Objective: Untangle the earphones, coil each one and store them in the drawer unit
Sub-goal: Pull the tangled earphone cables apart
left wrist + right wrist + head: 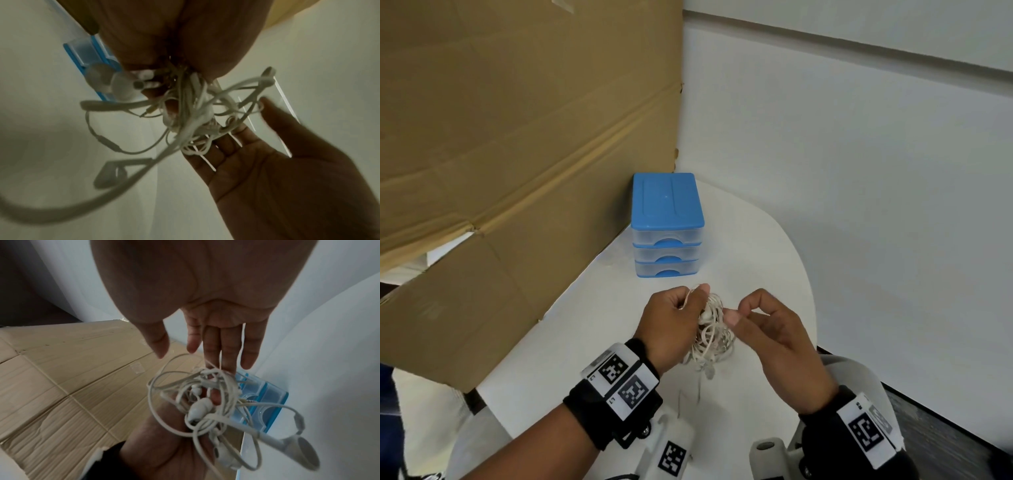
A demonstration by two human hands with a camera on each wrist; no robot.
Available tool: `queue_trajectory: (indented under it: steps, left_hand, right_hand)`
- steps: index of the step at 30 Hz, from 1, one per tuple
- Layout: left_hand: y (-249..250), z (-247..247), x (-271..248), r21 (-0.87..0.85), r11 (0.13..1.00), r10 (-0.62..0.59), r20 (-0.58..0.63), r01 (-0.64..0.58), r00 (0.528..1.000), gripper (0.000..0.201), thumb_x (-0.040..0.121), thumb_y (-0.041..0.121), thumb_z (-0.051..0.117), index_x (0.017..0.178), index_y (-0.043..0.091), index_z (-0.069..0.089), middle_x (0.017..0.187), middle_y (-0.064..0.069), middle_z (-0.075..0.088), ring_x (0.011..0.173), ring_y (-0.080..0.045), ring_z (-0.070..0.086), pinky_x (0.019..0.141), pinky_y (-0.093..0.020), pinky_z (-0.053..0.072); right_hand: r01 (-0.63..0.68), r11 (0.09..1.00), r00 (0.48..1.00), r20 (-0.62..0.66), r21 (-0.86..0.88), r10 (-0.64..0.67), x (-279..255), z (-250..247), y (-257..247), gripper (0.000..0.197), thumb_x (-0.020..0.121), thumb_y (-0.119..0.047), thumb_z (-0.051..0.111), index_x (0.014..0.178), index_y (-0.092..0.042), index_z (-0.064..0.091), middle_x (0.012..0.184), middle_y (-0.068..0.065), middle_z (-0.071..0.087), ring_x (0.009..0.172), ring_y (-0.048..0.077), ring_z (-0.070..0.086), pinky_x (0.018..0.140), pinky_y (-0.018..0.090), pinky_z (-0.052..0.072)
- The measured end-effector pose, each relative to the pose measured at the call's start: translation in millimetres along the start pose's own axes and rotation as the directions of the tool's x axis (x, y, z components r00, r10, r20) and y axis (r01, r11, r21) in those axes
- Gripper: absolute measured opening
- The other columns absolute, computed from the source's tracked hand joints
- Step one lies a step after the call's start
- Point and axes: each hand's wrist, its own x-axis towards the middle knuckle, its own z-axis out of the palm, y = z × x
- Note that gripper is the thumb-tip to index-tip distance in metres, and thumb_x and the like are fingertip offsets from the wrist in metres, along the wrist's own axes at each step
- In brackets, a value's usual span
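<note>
**A:** Cardboard (517, 144) first, standing as a screen to the left of the drawer unit (667, 224). Why do you think it is there?

**B:** Probably to close off that side of the tabletop (767, 260). The drawer unit stands upright just beside it, and all three of its drawers look closed, so nothing is stored yet.

**A:** And nearer than the drawer unit?

**B:** The left hand (671, 325) is raised above the tabletop, in front of the drawer unit. Its fingers are curled round the top of the earphones (710, 334), a white tangle that hangs from the grip. I would say it holds them high so the loops drop free and the knots can be seen.

**A:** So the earphones are not lying down?

**B:** Most of the bundle hangs in the air. Whether its lowest loops touch the tabletop I cannot tell.

**A:** Then the right hand (779, 337)?

**B:** It is just right of the bundle, in front of the drawer unit too. The right wrist view shows its fingers (226, 352) nearly straight and slightly apart, reaching into the cords, gripping nothing clearly. It seems to be hunting for a strand to draw out, so untangling has barely begun.
</note>
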Motion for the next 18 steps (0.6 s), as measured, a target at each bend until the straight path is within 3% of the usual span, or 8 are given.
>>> queue_trajectory:
  steps: [3,5,8,10,12,13,16,18]
  left_hand:
    - [0.8,0.3,-1.3,0.035,0.999,0.005,-0.036,-0.004,0.999,0.051,0.091,0.039,0.056,0.07,-0.007,0.051,0.06,-0.016,0.056,0.056,-0.021,0.051,0.056,-0.039,0.047]
    - [-0.9,-0.2,-0.8,0.034,0.999,-0.003,-0.059,0.005,0.998,0.051,0.091,0.039,0.057,0.072,-0.008,0.052,0.061,-0.017,0.057,0.055,-0.022,0.051,0.055,-0.039,0.046]
    - [-1.5,-1.4,0.1,0.002,1.0,-0.018,-0.094,0.018,0.995,0.058,0.085,0.047,0.059,0.073,-0.01,0.052,0.071,-0.032,0.06,0.057,-0.024,0.053,0.059,-0.047,0.052]
    - [-1.6,-2.1,1.1,-0.011,1.0,-0.025,-0.108,0.024,0.994,0.065,0.077,0.053,0.058,0.073,-0.011,0.05,0.071,-0.033,0.059,0.059,-0.024,0.053,0.065,-0.052,0.053]
    - [-1.3,-2.5,1.1,-0.008,1.0,-0.026,-0.113,0.025,0.993,0.066,0.076,0.054,0.056,0.074,-0.011,0.05,0.071,-0.032,0.06,0.059,-0.023,0.052,0.067,-0.053,0.053]
    - [-1.3,-2.4,1.2,-0.009,1.0,-0.029,-0.109,0.028,0.994,0.065,0.078,0.054,0.056,0.075,-0.012,0.051,0.074,-0.033,0.061,0.06,-0.023,0.053,0.067,-0.053,0.053]
    - [-3.4,-2.1,0.8,0.001,1.0,-0.013,-0.08,0.013,0.997,0.056,0.091,0.042,0.054,0.076,-0.012,0.053,0.077,-0.033,0.062,0.06,-0.024,0.053,0.066,-0.054,0.053]
    - [-4.7,-2.4,0.9,0.024,1.0,0.003,-0.066,-0.001,0.998,0.054,0.094,0.039,0.052,0.075,-0.011,0.051,0.069,-0.027,0.061,0.06,-0.023,0.051,0.066,-0.053,0.052]
  right_hand:
    - [0.054,0.993,0.997,0.056,-0.104,-0.048,-3.3,5.2,0.9,0.023,0.077,-0.033,0.075,0.072,-0.013,0.064,0.073,0.003,0.07,0.072,0.016,0.063,0.075,0.033,0.049]
    - [0.044,0.993,0.998,0.056,-0.113,-0.038,-3.5,6.3,1.5,0.022,0.074,-0.027,0.078,0.077,-0.013,0.062,0.079,0.003,0.073,0.073,0.015,0.066,0.075,0.03,0.05]
    - [-0.001,0.997,0.998,0.061,0.072,-0.003,-4.0,7.8,-0.6,0.03,0.075,-0.014,0.074,0.083,-0.007,0.045,0.096,0.017,0.075,0.083,0.025,0.069,0.074,0.03,0.053]
    - [0.006,0.989,0.998,0.065,0.149,-0.016,-4.1,9.2,-3.3,0.02,0.076,-0.002,0.062,0.076,-0.003,0.042,0.09,0.029,0.07,0.083,0.024,0.066,0.072,0.025,0.052]
    - [0.027,0.991,0.997,0.063,0.128,-0.035,-3.6,9.9,-2.7,0.016,0.074,-0.001,0.061,0.069,0.002,0.047,0.081,0.037,0.06,0.084,0.023,0.063,0.071,0.022,0.051]
    - [0.025,0.995,0.997,0.064,0.096,-0.031,-3.4,10.1,-1.6,0.014,0.075,-0.003,0.064,0.068,0.002,0.053,0.08,0.034,0.062,0.085,0.023,0.064,0.072,0.022,0.051]
    - [0.024,0.998,0.999,0.048,-0.059,-0.021,-2.5,12.2,3.2,0.004,0.078,-0.012,0.073,0.078,-0.009,0.073,0.084,0.007,0.076,0.085,0.018,0.07,0.078,0.027,0.051]
    - [0.02,0.992,0.999,0.029,-0.123,-0.017,-1.0,13.4,4.9,0.006,0.08,-0.01,0.075,0.083,-0.014,0.078,0.087,0.003,0.077,0.088,0.015,0.072,0.085,0.033,0.051]
